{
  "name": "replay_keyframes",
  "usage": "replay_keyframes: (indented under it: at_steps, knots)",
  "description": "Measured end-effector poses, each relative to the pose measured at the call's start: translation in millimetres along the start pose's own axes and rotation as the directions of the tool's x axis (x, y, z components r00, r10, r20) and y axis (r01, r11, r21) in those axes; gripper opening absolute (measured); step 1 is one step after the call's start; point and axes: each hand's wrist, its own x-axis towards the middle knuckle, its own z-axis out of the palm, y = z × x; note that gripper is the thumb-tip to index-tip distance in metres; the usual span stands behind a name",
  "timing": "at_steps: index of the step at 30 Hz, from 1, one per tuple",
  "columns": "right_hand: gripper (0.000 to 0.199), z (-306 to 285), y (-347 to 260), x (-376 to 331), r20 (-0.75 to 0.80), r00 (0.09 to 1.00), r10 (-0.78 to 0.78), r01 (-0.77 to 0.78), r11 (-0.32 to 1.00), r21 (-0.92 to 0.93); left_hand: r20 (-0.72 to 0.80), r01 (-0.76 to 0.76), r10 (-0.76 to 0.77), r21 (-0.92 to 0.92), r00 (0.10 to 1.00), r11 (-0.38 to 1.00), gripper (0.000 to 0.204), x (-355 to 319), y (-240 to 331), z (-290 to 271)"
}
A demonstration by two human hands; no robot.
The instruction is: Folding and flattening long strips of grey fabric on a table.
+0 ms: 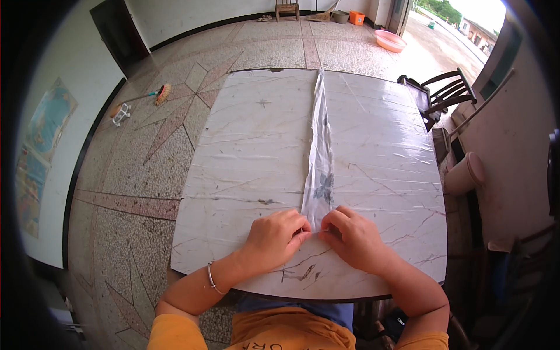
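Cloth strip [318, 154], white with grey patches, runs lengthwise down the middle of the surface [251, 157]; far end at the far edge, near end between the hands. Left hand [277, 238]: thumb and forefinger pinched at the strip's near left corner. Right hand [350, 238]: same at the near right corner, fingertips partly hidden by the knuckles. Step looks like squaring up that end. I'd pull both corners evenly, light tension, low to the surface. Strip's wrinkled along its length, so smooth from here outward. Tug too hard and the far end likely skews.
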Motion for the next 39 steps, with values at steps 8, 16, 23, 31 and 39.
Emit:
replay_keyframes:
  at_steps: [8, 16, 23, 31, 39]
  knots:
    - [0.009, 2, 0, -3, -0.049, 0.997, -0.059, 0.056, 0.997, -0.060, -0.047, -0.018, 0.018, -0.009, 0.999, 1.000, 0.013, -3, -2, 0]
    - [0.010, -2, 2, -4, 0.010, 0.994, -0.105, 0.106, 0.993, -0.059, 0.013, -0.081, 0.081, 0.015, 0.997, 0.997, 0.012, -3, -3, 0]
    - [0.007, 1, -1, -3, 0.001, 1.000, 0.014, -0.014, 1.000, -0.021, 0.012, 0.123, -0.123, -0.027, 0.992, 0.992, 0.012, 2, -1, 2]
    - [0.013, -1, -4, -7, -0.015, 0.997, -0.080, 0.078, 0.994, -0.079, 0.017, -0.059, 0.059, -0.009, 0.998, 0.998, 0.022, -3, 0, -7]
    - [0.012, 0, -8, -10, -0.018, 0.998, -0.054, 0.051, 0.988, -0.145, 0.058, -0.038, 0.037, 0.027, 0.998, 0.999, 0.021, -4, 2, -6]
